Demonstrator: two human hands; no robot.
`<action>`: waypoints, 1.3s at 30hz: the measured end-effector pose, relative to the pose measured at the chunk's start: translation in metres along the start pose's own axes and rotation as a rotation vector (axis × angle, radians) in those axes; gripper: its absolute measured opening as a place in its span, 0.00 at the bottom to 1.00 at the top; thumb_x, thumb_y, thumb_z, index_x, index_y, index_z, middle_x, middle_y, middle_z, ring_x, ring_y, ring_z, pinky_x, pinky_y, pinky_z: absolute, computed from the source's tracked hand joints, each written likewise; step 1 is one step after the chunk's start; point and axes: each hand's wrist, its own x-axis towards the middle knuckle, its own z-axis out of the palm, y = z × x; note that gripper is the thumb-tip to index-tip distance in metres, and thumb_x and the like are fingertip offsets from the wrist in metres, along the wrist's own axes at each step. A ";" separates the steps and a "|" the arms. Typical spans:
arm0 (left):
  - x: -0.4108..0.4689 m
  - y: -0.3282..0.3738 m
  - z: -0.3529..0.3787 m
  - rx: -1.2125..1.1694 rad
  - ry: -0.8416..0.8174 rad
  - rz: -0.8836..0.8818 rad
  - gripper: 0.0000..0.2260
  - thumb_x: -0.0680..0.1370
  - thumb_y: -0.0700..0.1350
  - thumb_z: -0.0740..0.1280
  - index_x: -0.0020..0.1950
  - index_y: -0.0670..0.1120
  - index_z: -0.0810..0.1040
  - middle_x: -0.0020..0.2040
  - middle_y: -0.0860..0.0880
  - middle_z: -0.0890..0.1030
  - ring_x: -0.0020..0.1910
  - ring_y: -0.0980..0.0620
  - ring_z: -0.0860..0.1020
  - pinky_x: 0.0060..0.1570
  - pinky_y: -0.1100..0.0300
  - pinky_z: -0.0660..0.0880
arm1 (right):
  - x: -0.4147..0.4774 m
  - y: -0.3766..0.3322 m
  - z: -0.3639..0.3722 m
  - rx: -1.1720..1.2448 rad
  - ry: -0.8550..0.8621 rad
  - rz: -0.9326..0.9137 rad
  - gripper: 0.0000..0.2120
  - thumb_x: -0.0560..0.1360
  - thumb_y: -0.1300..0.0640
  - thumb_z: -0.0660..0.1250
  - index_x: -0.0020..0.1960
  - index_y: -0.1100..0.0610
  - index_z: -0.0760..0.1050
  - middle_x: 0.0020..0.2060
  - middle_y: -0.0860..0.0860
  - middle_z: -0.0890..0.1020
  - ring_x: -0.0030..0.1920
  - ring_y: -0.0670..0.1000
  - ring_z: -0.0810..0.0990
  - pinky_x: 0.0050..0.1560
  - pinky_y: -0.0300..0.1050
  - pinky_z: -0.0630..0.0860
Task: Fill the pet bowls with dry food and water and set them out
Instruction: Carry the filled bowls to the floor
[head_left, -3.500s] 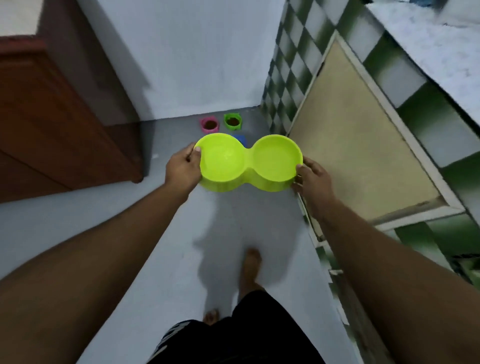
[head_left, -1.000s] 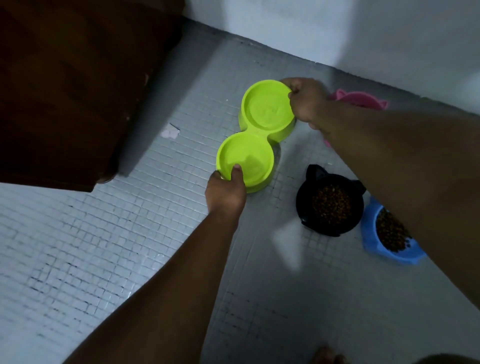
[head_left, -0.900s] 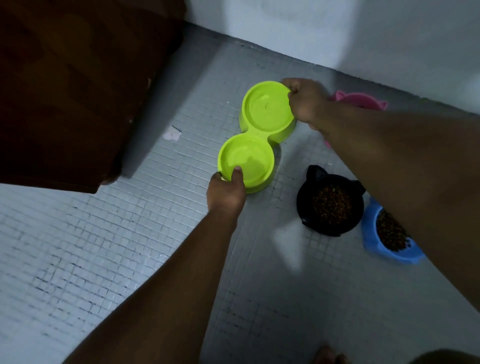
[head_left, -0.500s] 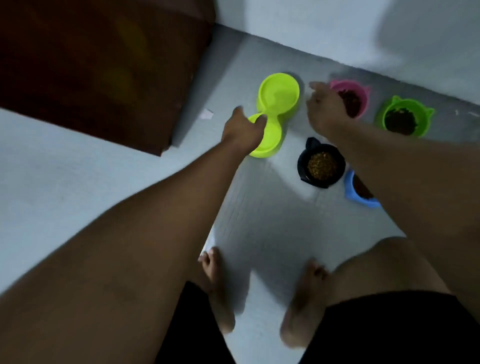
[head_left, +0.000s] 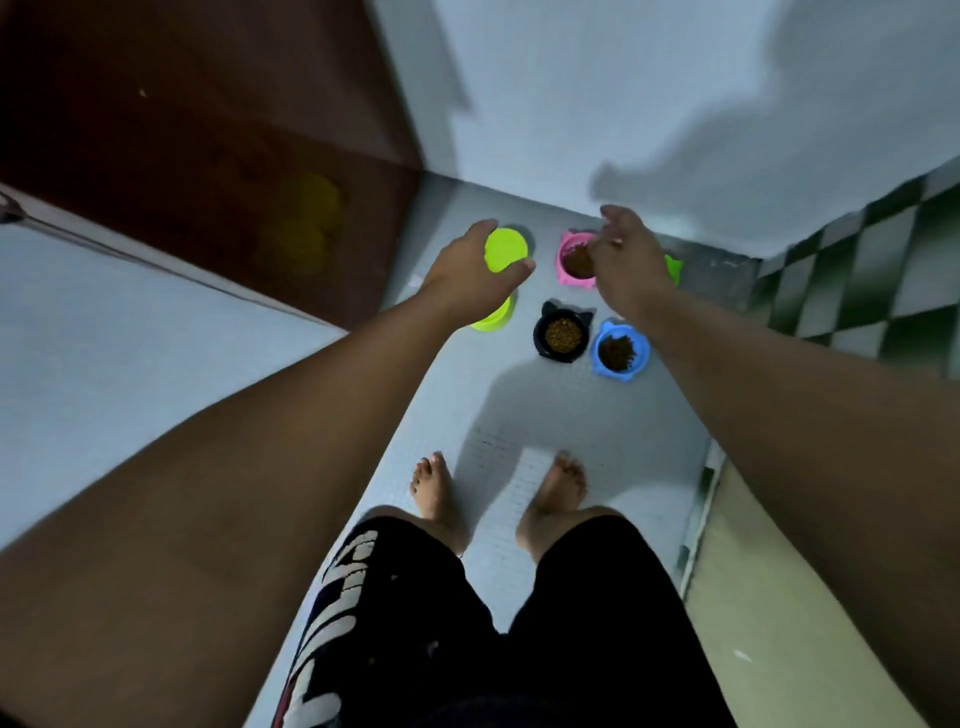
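The lime-green double bowl (head_left: 503, 252) lies on the tiled floor by the brown cabinet, partly covered by my left hand (head_left: 474, 271), which hovers above it with relaxed fingers and holds nothing. My right hand (head_left: 626, 262) hangs in the air over the far bowls, loose and empty. A pink bowl (head_left: 574, 260), a black bowl (head_left: 562, 332) and a blue bowl (head_left: 619, 351) each hold brown dry food. A green bowl (head_left: 674, 267) shows only as a sliver behind my right hand.
A dark brown wooden cabinet (head_left: 208, 145) stands at the left, a pale wall behind the bowls. A green-and-white checkered wall (head_left: 857, 280) and a beige panel (head_left: 753, 597) run along the right. My bare feet (head_left: 498, 493) stand on the grey floor.
I have let go of the lime-green double bowl, which now sits on the floor, and both hands have lifted away as I stand up from it.
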 end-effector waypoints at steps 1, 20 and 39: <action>-0.013 0.010 -0.007 -0.002 0.009 0.013 0.37 0.76 0.63 0.71 0.80 0.51 0.64 0.74 0.43 0.73 0.70 0.43 0.74 0.69 0.47 0.72 | -0.015 -0.011 -0.010 0.021 0.010 0.002 0.22 0.77 0.56 0.62 0.70 0.53 0.71 0.58 0.54 0.77 0.55 0.54 0.78 0.58 0.49 0.76; -0.220 0.046 -0.051 -0.106 -0.155 0.444 0.26 0.78 0.54 0.73 0.74 0.49 0.72 0.48 0.59 0.74 0.50 0.56 0.77 0.53 0.60 0.71 | -0.297 -0.069 -0.033 0.137 0.446 -0.022 0.24 0.80 0.54 0.65 0.75 0.54 0.66 0.70 0.52 0.71 0.69 0.50 0.71 0.65 0.44 0.70; -0.456 0.026 0.045 0.100 -0.564 0.810 0.25 0.79 0.57 0.70 0.74 0.51 0.71 0.62 0.49 0.76 0.61 0.50 0.76 0.63 0.53 0.75 | -0.604 0.045 -0.058 0.325 1.056 0.158 0.23 0.78 0.53 0.68 0.72 0.54 0.70 0.63 0.53 0.76 0.57 0.51 0.79 0.59 0.46 0.77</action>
